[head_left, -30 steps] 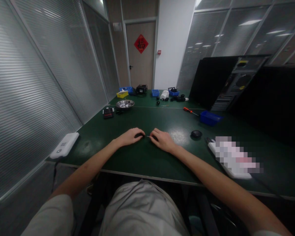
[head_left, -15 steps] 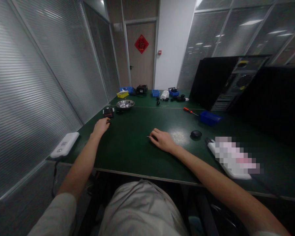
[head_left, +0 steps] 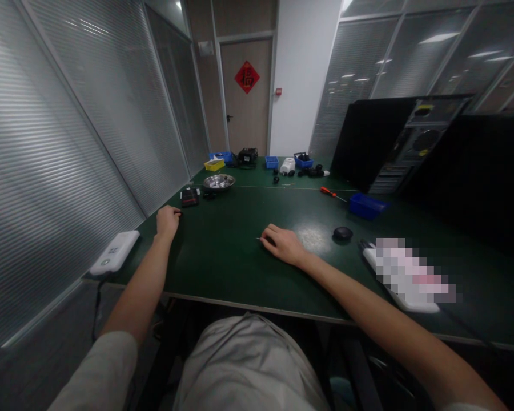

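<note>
My left hand [head_left: 168,221] is closed over the green table at the left, its fingertips pinching a small black piece [head_left: 179,213] too small to identify. Just beyond it lies a flat black-and-red box [head_left: 190,196]. A small dark part [head_left: 209,195] rests beside that box, in front of a shiny metal bowl [head_left: 219,182] with small items inside. Nearer the middle, my right hand [head_left: 281,243] rests on the table with its fingers curled. A thin, light-coloured tip [head_left: 258,238] sticks out of them to the left; the rest of this slim object is hidden.
On the right are a black mouse [head_left: 342,233], a blue tray [head_left: 367,206], an orange-handled screwdriver [head_left: 329,192] and a computer case [head_left: 381,142]. A white device [head_left: 115,252] sits at the left edge. Blue bins [head_left: 271,162] and a yellow tray [head_left: 214,165] stand at the back.
My left hand has shifted left, away from the black-and-red box, with the small black piece still between its fingertips. My right hand has stayed in place.
</note>
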The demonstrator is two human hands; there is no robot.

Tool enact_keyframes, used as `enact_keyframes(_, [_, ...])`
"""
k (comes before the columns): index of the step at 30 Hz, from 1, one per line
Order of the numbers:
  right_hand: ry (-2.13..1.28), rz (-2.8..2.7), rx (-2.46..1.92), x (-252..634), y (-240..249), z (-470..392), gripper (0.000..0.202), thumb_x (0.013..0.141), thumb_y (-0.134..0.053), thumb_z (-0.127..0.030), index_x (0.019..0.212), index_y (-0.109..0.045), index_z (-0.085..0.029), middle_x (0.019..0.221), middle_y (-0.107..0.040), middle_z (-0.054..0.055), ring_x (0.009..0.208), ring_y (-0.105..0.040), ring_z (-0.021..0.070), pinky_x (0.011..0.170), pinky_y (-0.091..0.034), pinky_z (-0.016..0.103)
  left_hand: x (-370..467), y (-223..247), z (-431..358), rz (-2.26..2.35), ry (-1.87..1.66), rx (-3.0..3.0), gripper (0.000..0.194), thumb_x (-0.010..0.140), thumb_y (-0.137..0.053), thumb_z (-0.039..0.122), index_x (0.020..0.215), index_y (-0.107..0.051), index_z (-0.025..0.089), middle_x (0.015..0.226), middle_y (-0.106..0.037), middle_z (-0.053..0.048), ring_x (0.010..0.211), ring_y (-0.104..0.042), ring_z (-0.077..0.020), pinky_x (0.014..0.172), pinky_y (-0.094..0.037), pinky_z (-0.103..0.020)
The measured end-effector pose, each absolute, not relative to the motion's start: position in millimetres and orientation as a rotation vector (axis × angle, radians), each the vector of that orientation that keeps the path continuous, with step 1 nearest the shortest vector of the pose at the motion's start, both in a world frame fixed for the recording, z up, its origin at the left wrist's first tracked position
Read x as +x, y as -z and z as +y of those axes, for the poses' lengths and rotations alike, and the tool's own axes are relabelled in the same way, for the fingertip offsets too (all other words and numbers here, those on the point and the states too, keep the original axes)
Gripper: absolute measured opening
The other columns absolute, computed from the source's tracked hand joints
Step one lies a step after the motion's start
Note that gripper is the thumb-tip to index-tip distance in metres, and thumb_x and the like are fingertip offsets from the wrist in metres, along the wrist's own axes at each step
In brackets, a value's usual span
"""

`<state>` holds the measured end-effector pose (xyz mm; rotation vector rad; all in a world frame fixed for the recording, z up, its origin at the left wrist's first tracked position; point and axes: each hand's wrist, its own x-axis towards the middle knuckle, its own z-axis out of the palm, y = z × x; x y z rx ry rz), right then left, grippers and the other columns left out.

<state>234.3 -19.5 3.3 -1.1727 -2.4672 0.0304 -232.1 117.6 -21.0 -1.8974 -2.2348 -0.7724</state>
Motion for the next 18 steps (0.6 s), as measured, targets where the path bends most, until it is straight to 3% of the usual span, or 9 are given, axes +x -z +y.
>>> enact_keyframes(18, [-0.008, -2.471, -1.168, 233.4, -2.6, -19.2, 0.02, 0.105, -0.049, -0.037, 0.107, -0.062, -0.022, 0.106, -0.062, 0.004, 0.081, -0.059, 0.0145, 0.066, -0.037, 0.026, -217.2, 15.3, 105.1, -2.232, 0.726, -1.797, 0.035, 0.09, -0.049, 0.014, 0.112, -0.077, 0.012, 0.114, -0.071, -0.016, 0.108, -0.064, -0.029, 0.099, -0.049, -0.039])
